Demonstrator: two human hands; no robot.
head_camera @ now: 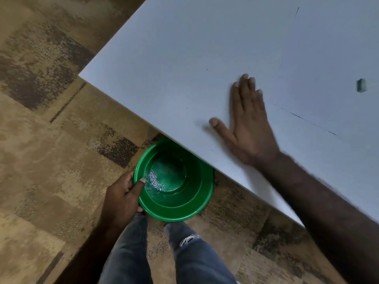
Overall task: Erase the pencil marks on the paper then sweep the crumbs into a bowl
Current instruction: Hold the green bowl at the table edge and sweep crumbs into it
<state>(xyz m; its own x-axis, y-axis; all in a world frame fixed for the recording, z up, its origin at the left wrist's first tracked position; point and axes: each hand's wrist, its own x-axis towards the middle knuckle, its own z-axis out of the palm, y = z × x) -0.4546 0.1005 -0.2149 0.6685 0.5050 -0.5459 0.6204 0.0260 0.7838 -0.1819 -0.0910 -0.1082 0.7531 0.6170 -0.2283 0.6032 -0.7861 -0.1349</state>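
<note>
My left hand (123, 199) grips the rim of a green plastic bowl (190, 203), held below the white table's near edge (164, 128). A small pile of grey eraser crumbs (154, 180) lies inside the bowl. My right hand (248, 128) lies flat on the tabletop, palm down with its fingers spread, close to the edge above the bowl, and it holds nothing. A few tiny dark specks (207, 69) dot the table left of that hand. The white paper (328, 64) lies to the right, its edge faintly visible. A dark green eraser (361, 85) rests on it.
Mottled brown floor (51, 140) lies to the left and below the table. My legs in grey jeans (190, 259) stand under the bowl. The table corner (81, 74) points left.
</note>
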